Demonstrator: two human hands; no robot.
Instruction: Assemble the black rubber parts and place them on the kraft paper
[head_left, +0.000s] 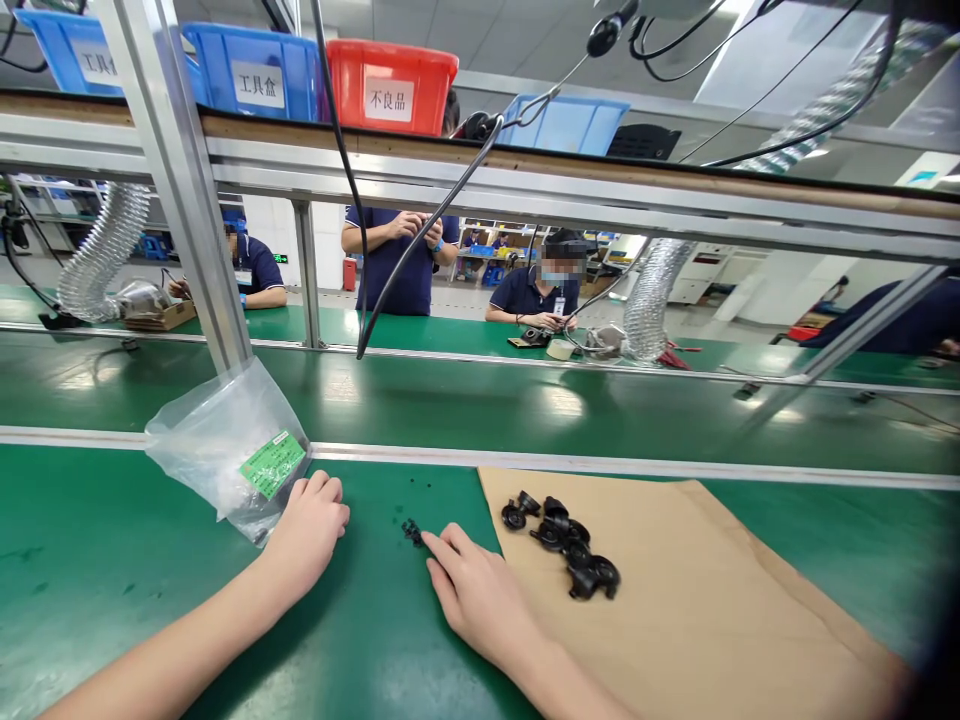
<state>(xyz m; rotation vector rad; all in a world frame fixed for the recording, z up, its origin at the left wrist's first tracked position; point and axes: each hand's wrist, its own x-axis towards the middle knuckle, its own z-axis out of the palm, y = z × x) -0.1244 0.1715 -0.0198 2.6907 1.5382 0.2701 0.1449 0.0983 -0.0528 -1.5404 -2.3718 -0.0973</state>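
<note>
On the green bench lies a small pile of tiny black parts [412, 532], too small to name. The index fingertip of my right hand [480, 590] reaches its right edge; the fingers are stretched out and grip nothing I can see. My left hand [311, 520] is curled beside the lower right edge of a clear plastic bag [202, 430] with a green label [272, 464]. Its fingertips are turned in, so whatever they hold, if anything, is hidden. Several shiny black round plastic parts [577, 548] lie grouped on brown paper [697, 600] to the right.
A metal rail [412, 457] crosses the bench behind my hands. An aluminium post [180, 190] rises behind the bag, and a black cable [420, 235] hangs ahead. Blue bins [259, 45] and a red bin [391, 62] stand on the overhead shelf. Several people work across the bench.
</note>
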